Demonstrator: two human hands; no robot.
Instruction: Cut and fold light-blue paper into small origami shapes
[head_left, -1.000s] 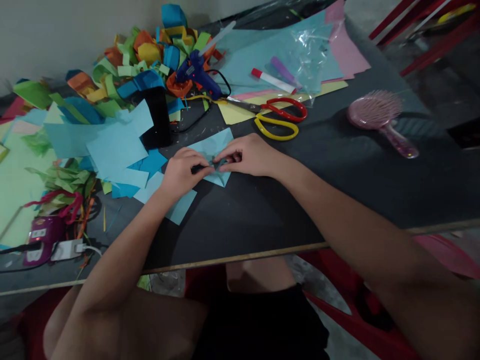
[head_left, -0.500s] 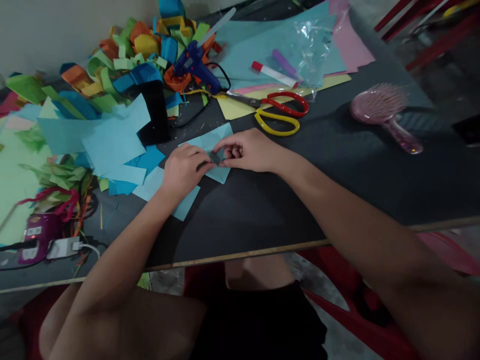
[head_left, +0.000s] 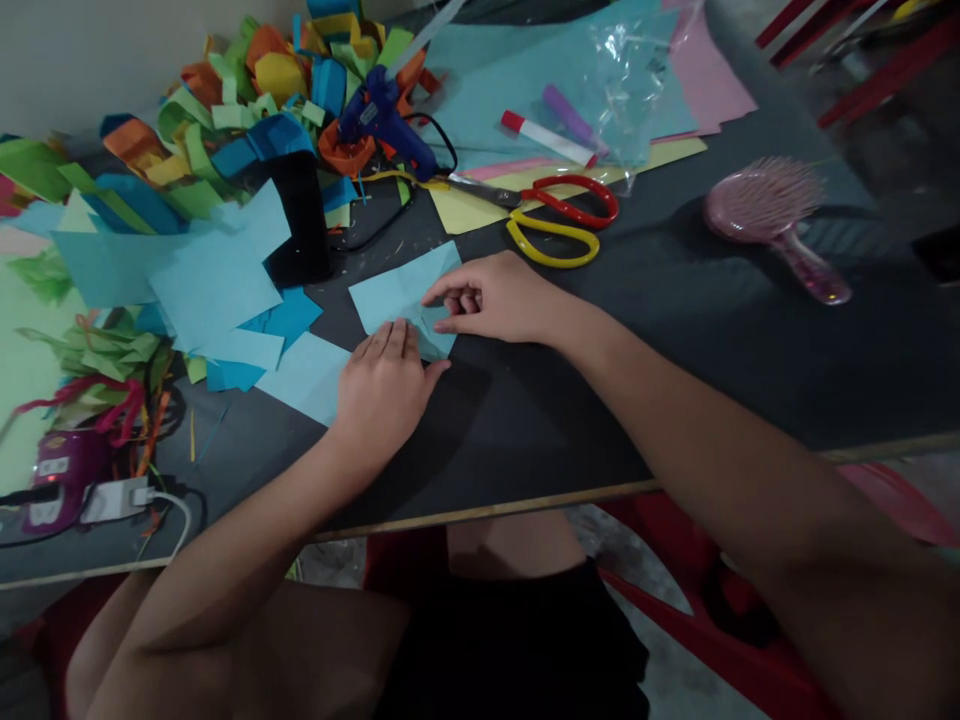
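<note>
A light blue paper square with faint creases lies on the dark table. My left hand rests palm down with its fingertips on the paper's lower left part and its thumb stretched out. My right hand is at the paper's right edge, its fingers curled and thumb and index finger apart, with nothing visible between them. Another light blue sheet lies partly under my left hand. Scissors with one red and one yellow handle lie just above my right hand.
A blue glue gun, a black stand and coloured paper loops fill the back left. A marker lies behind the scissors. The pink hairbrush is right; a purple plug device sits left.
My left hand has moved down and flattened, its fingers spreading from a pinch at the paper's middle. More of the paper shows. My right hand has hardly moved. The view has shifted slightly.
</note>
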